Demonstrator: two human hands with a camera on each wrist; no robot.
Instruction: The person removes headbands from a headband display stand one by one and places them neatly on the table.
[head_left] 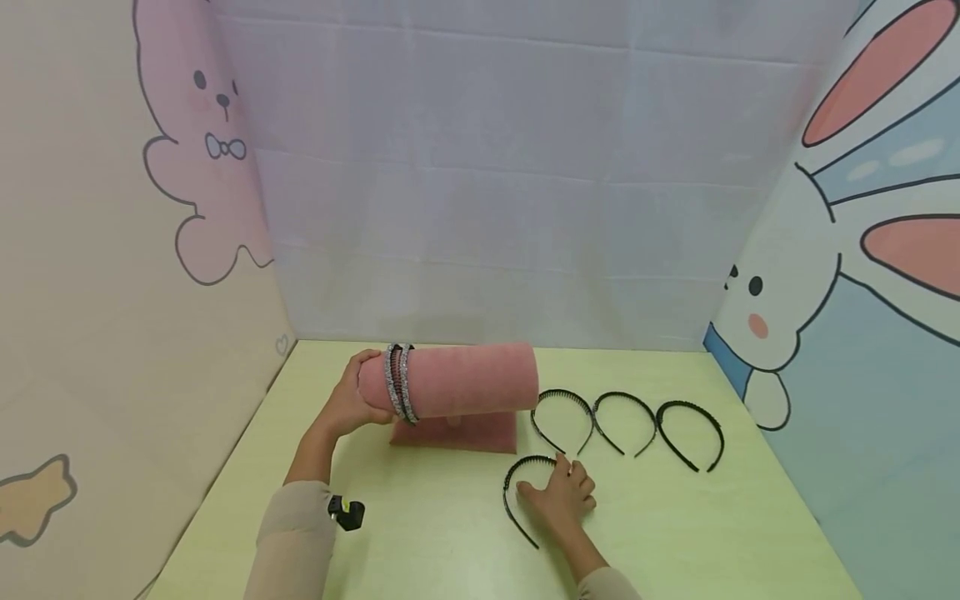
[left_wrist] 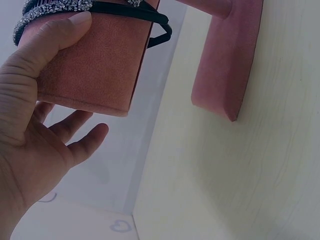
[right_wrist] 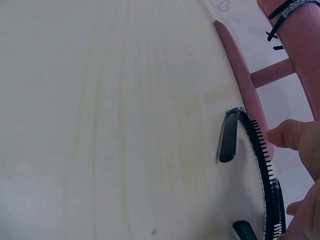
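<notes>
My left hand (head_left: pixel 347 404) grips the left end of a pink velvet display roll (head_left: pixel 472 379), which sits over a matching base (head_left: pixel 461 435). In the left wrist view its thumb (left_wrist: pixel 75 25) presses the roll beside a sparkly headband (left_wrist: pixel 55 11), the other fingers spread past the end. Two glittery headbands circle the roll near that hand. My right hand (head_left: pixel 561 500) reaches over a black toothed headband (head_left: pixel 512 483) on the table, thumb and fingers apart. In the right wrist view the thumb (right_wrist: pixel 285 134) is right by that headband's comb teeth (right_wrist: pixel 260 137); the hand hides part of it.
Three more dark headbands lie in a row at the right: one by the roll's end (head_left: pixel 558 392), a middle one (head_left: pixel 626 395) and a right one (head_left: pixel 693 406). The pale table (head_left: pixel 420 533) meets a white back wall (head_left: pixel 495 208) and cartoon-printed side walls.
</notes>
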